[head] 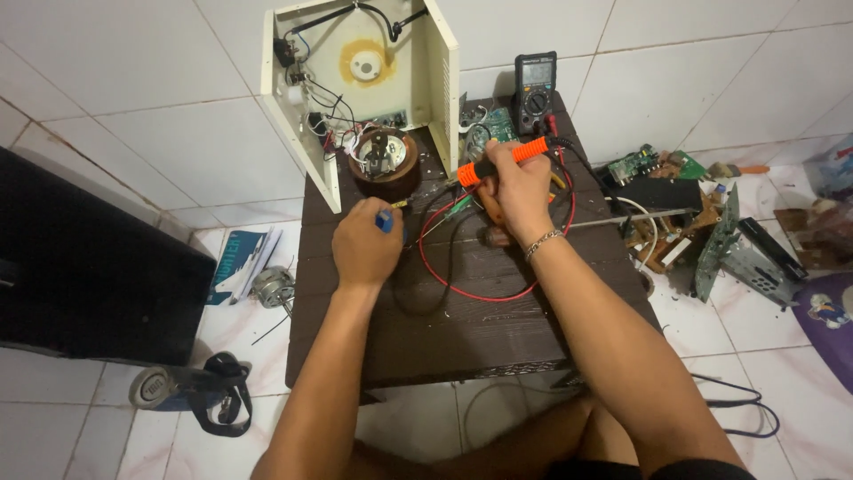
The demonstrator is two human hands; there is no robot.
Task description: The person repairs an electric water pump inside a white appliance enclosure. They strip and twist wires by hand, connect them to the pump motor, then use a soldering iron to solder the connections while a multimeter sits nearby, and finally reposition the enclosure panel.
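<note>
My right hand [518, 188] grips a soldering iron with an orange handle [498, 162], its tip pointing left toward wires on the small dark wooden table [462, 329]. My left hand [366, 244] is closed around a small blue-tipped tool or wire end [384, 219] just left of the iron's tip. Behind both hands stands an opened cream metal casing [373, 71] with a brown round coil [384, 164] and loose wiring. A red wire [462, 289] loops across the table between my forearms.
A black multimeter [535, 89] leans against the tiled wall behind the table, next to a green circuit board [498, 124]. Circuit boards and metal parts [702, 222] lie on the floor at right. A small motor [271, 286], papers and a dark speaker [178, 388] lie at left.
</note>
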